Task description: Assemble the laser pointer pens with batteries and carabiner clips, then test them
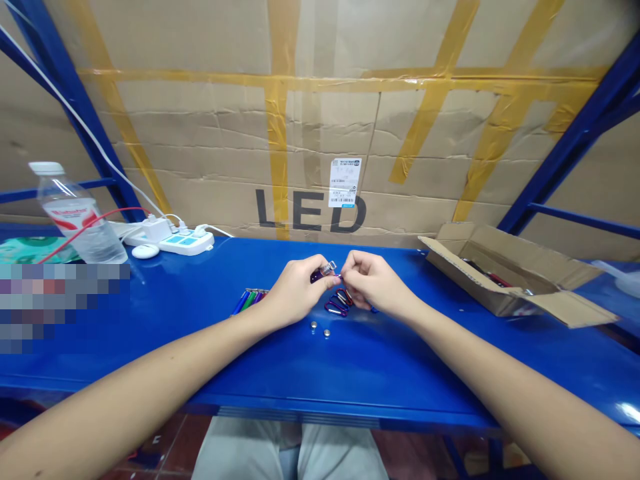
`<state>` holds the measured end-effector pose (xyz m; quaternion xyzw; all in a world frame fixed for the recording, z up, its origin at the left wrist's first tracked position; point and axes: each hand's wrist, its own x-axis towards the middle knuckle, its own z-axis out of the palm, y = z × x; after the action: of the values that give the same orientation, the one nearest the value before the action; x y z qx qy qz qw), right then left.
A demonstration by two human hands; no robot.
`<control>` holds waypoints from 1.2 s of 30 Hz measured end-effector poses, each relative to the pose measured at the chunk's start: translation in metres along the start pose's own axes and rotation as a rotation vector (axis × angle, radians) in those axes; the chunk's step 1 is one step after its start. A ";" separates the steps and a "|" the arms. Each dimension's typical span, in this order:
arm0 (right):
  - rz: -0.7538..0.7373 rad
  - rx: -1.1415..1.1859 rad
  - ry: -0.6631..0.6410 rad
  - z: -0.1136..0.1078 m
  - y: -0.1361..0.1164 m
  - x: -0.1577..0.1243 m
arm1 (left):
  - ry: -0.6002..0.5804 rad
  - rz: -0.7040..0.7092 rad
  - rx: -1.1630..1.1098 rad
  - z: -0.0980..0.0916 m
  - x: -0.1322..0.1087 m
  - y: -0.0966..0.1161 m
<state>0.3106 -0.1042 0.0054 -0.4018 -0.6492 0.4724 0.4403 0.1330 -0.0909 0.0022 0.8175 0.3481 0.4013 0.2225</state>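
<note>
My left hand (301,291) is closed round a small dark purple tube (316,275) with a silver metal loop (330,267) at its end. Fingertips of my right hand (369,278) pinch beside it, at a small shiny purplish part between the hands; its kind is hidden. Under my hands lie several carabiners (337,305), purple and red among them. Two small round silver pieces (313,326) rest on the blue table nearer to me. Blue, green and purple metal tubes (249,300) lie side by side, partly behind my left forearm.
On the right stands an open cardboard box (500,300) with dark and red items inside. A water bottle (83,217) and a white power strip (187,241) with cables are at the left. A large taped carton (225,147) walls off the back of the blue table (320,380).
</note>
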 end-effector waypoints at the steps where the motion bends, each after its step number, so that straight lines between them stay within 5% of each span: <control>1: 0.001 -0.018 -0.001 0.000 0.001 0.000 | 0.001 0.005 -0.003 0.000 0.000 0.000; 18: -0.356 -0.712 0.106 -0.018 0.001 0.004 | -0.031 0.038 -0.006 -0.003 -0.001 0.001; 36: -0.412 -1.074 0.022 -0.008 -0.002 -0.005 | -0.115 0.205 0.306 -0.004 -0.001 -0.001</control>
<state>0.3199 -0.1073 0.0078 -0.4392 -0.8584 -0.0231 0.2642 0.1288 -0.0910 0.0037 0.8946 0.3067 0.3166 0.0733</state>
